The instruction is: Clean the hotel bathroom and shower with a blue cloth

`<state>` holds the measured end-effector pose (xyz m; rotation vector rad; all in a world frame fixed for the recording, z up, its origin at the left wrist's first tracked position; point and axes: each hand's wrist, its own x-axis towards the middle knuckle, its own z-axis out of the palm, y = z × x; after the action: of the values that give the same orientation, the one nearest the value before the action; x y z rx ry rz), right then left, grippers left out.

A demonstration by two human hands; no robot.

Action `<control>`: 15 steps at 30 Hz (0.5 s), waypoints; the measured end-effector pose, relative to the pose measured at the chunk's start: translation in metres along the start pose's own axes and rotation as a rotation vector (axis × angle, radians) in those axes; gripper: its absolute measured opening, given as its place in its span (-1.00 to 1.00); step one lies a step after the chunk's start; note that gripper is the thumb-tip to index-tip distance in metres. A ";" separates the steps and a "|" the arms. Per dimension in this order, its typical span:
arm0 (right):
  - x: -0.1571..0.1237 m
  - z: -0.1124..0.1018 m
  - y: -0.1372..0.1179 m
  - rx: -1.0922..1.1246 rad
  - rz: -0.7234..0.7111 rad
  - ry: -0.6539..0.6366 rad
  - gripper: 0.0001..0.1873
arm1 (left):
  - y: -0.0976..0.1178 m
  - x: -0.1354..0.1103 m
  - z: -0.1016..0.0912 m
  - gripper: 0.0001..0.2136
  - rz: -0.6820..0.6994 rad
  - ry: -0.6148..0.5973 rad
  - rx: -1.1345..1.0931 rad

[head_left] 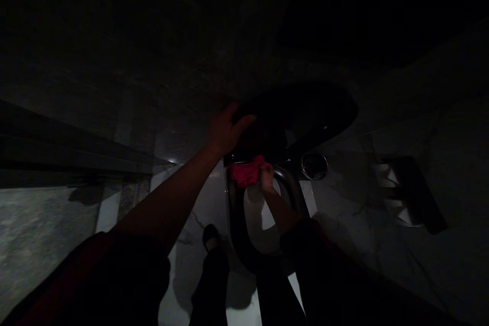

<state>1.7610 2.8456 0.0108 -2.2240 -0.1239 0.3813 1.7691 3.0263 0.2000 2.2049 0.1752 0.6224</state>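
The view is very dark. A toilet with a black seat (237,224) is below me, its black lid (305,117) raised and tilted to the right. My left hand (226,130) grips the lid's left edge, thumb over the near face and the other fingers partly lost in shadow. In my right hand (266,177) is a red cloth (246,172), bunched and pressed on the back of the seat near the hinges. The pale bowl (263,237) shows through the seat opening, below my right forearm.
A round dark bin (314,166) with a shiny rim stands right of the toilet. On the right wall a dark holder (416,193) carries two white paper rolls. My shoe (210,234) is on the light tiled floor (191,275), left of the toilet. A dark wall rises behind.
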 end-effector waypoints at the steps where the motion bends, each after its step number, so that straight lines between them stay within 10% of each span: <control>1: 0.000 0.000 0.010 -0.059 -0.016 -0.003 -0.52 | -0.002 0.000 0.003 -0.49 0.017 0.023 -0.001; 9: 0.010 0.066 -0.024 -0.587 -0.484 -0.467 -0.41 | -0.010 -0.001 0.010 -0.48 0.108 0.099 -0.031; 15: 0.036 0.065 -0.051 -0.428 -0.325 -0.456 -0.78 | -0.010 -0.003 0.007 -0.49 0.106 0.074 -0.066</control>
<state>1.7770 2.9343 0.0036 -2.4326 -0.8684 0.7261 1.7709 3.0270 0.1879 2.1394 0.0753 0.7588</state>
